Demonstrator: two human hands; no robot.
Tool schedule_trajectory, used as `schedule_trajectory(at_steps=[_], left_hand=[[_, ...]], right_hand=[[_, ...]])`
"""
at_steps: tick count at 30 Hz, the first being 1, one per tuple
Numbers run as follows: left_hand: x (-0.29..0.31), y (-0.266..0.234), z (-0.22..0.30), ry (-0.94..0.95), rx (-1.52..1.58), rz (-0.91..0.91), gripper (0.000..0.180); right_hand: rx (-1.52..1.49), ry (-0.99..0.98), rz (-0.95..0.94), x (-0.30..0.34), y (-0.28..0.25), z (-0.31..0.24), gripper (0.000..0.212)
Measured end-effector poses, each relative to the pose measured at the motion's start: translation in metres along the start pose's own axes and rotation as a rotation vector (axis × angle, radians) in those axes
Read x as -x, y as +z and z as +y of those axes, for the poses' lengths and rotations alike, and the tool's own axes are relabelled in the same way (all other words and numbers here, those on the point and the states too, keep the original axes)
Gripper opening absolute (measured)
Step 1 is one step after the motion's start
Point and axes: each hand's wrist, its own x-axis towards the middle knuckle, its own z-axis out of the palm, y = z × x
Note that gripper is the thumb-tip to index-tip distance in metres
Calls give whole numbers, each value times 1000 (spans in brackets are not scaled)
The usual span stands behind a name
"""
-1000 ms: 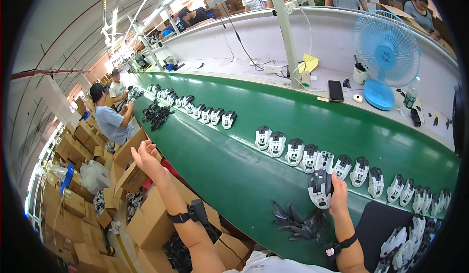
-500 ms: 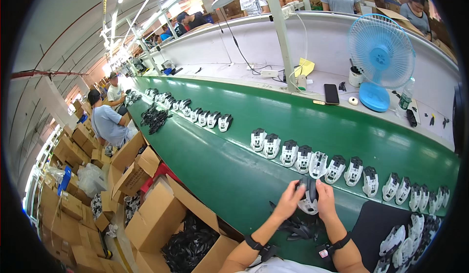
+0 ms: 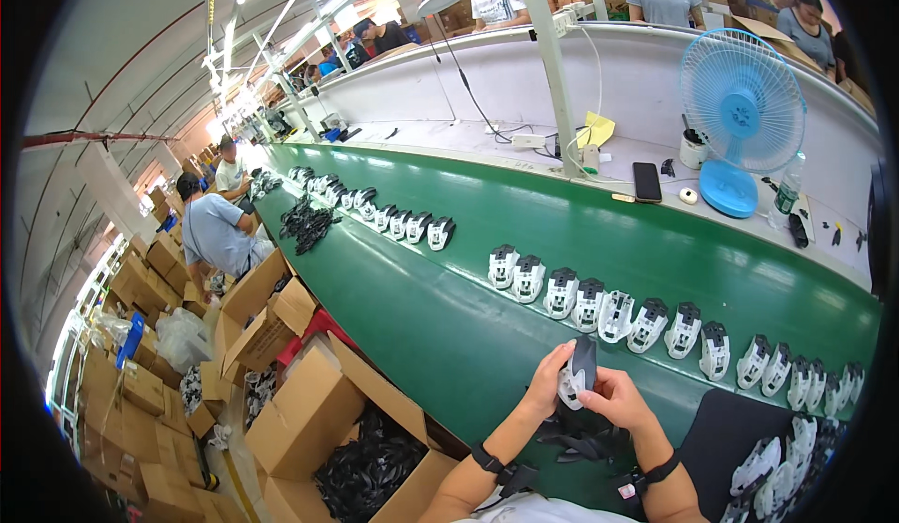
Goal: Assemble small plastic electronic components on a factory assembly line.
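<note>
The person's two hands meet over the near edge of the green surface (image 3: 403,312), holding one mouse shell (image 3: 578,370) between them. The left hand (image 3: 546,380) has its grip clamped on the shell's left side, fingers up near the dark end. The right hand (image 3: 618,399) also has its grip closed on the shell, thumb pressed to the white lower end; its other fingers are partly hidden. The shell is tilted, dark end uppermost, clear of the surface. Each wrist wears a black strap (image 3: 662,468).

Just below the hands lie loose black parts (image 3: 573,445), partly covered by the hands and shell. Beyond them a row of white-and-black shells (image 3: 615,317) runs slantwise along the surface, with a wide gap partway. To the right is a dark mat (image 3: 726,437), with more white pieces (image 3: 757,465) at its right side. An open carton (image 3: 304,411) stands to the left, below the surface, with black parts inside.

A pale ledge (image 3: 487,154) along the far side bears a phone (image 3: 646,182), a blue fan (image 3: 740,116) and a bottle (image 3: 788,186). Two co-workers (image 3: 217,230) are at the surface's far left.
</note>
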Motion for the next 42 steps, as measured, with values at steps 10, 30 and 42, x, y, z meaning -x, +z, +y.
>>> schedule_trajectory(at_steps=[10,30,42], left_hand=[[2,18,2,155,-150,32,18],[9,11,-11,-93,92,47,29],[-6,2,42,255,-417,248,38]], right_hand=[[-53,-20,-40,6,-11,6,18],[46,128,-46,14,-7,-14,15],[661,-45,169,14,-18,-2,20]])
